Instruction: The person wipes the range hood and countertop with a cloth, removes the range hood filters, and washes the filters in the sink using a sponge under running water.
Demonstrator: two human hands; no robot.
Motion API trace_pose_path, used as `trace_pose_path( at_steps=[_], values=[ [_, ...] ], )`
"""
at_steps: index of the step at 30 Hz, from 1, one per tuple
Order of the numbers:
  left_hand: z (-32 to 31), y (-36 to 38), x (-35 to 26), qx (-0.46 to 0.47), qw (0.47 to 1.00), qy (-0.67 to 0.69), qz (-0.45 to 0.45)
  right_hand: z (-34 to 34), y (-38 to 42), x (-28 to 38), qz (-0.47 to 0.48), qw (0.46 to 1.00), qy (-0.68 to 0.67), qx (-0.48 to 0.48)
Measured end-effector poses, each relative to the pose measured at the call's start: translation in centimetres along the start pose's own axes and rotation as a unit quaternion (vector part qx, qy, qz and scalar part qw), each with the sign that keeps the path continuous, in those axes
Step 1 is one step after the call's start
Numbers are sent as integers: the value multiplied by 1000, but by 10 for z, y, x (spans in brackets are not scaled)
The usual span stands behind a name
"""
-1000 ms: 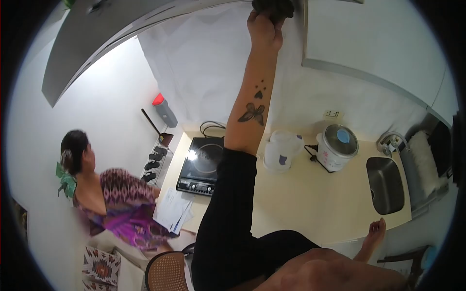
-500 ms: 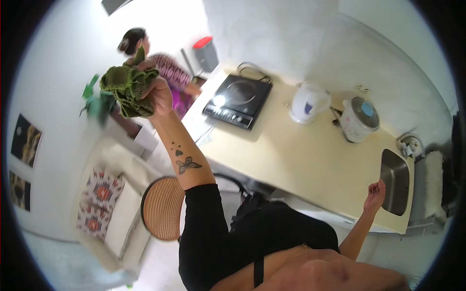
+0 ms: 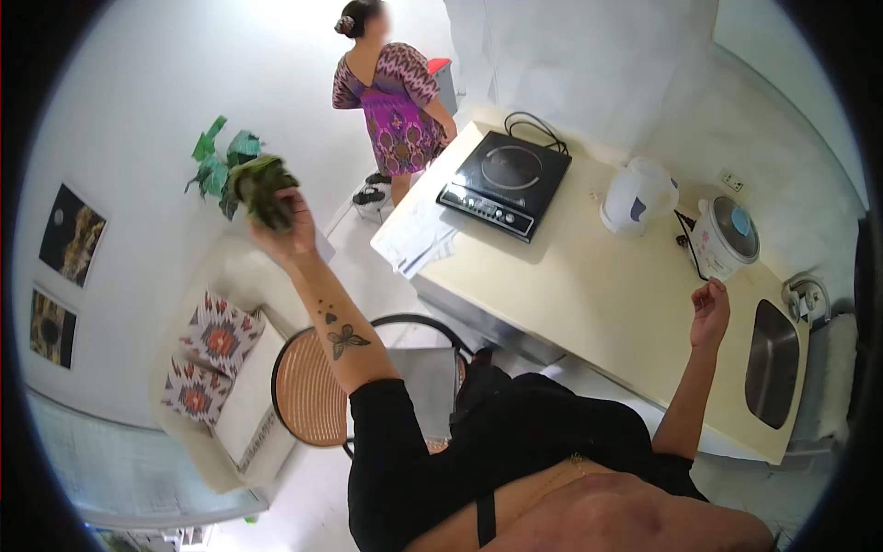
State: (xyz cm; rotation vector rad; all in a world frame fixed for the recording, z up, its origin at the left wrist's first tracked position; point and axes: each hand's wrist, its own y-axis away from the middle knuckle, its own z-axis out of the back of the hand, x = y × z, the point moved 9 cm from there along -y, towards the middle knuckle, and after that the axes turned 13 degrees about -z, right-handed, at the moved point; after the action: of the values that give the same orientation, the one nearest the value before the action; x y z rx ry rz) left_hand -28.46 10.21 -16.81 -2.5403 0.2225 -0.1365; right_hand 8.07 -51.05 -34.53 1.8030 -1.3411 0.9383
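Observation:
My left hand [image 3: 292, 232], at the end of a tattooed forearm stretched out to the left, is closed around a bunched green cloth [image 3: 264, 191]. The cloth is held up in the air, in front of the wall and near a leafy green plant [image 3: 213, 173]. My right hand [image 3: 709, 313] is raised over the right part of the cream countertop [image 3: 589, 304], between the rice cooker [image 3: 722, 241] and the sink [image 3: 771, 363]. Its fingers are curled together, and nothing shows in them.
A black induction cooktop [image 3: 508, 179], papers [image 3: 416, 235] and a white kettle [image 3: 636, 198] stand on the counter. A round-backed chair [image 3: 317, 386] is at my left, with a cushioned sofa [image 3: 244, 405] beyond. Another person [image 3: 395, 101] stands past the counter's far end.
My view has shifted, so the room appears farther right and the other person shows more fully. My left hand still grips the cloth, which has turned. My right hand has risen away from the sink.

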Motion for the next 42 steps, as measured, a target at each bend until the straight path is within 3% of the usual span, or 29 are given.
trace_pose_path(
  at_steps=[1,3,5,12,16,18,19,21,24,26,29,33,37,42],
  values=[
    [14,-13,15,3,999,-52,-13,-11,3,-3,9,1000,-6,-4],
    [47,-42,67,-32,993,-74,83,-33,5,-20,-23,1000,-12,-17],
    [73,-77,118,-45,990,-96,93,-44,-2,-33,-10,999,-11,-33],
    [143,-213,307,-11,968,-130,213,-95,-30,-101,-11,995,-23,-97],
    [137,-293,409,3,974,-127,189,-126,-17,-105,21,991,-2,-135],
    [124,-333,466,9,979,-71,193,-110,-3,-98,45,976,20,-213],
    [111,-340,482,10,982,-27,188,-104,5,-95,57,973,19,-222],
    [87,-354,500,-24,989,-91,114,-77,31,-87,81,951,0,-297],
    [63,-377,537,-30,989,-76,123,-45,75,-83,97,928,-19,-359],
    [48,-386,554,-51,986,-70,141,-32,111,-81,123,892,-44,-432],
    [38,-397,569,-63,981,-116,144,-17,141,-84,148,879,-50,-451],
    [39,-404,580,-58,984,-12,170,-27,151,-82,151,874,-53,-458],
    [21,-373,518,-68,982,-43,168,-37,145,-71,145,897,-19,-417],
    [4,-355,434,2,991,-38,126,-25,154,-62,169,905,-37,-390]
  ],
)
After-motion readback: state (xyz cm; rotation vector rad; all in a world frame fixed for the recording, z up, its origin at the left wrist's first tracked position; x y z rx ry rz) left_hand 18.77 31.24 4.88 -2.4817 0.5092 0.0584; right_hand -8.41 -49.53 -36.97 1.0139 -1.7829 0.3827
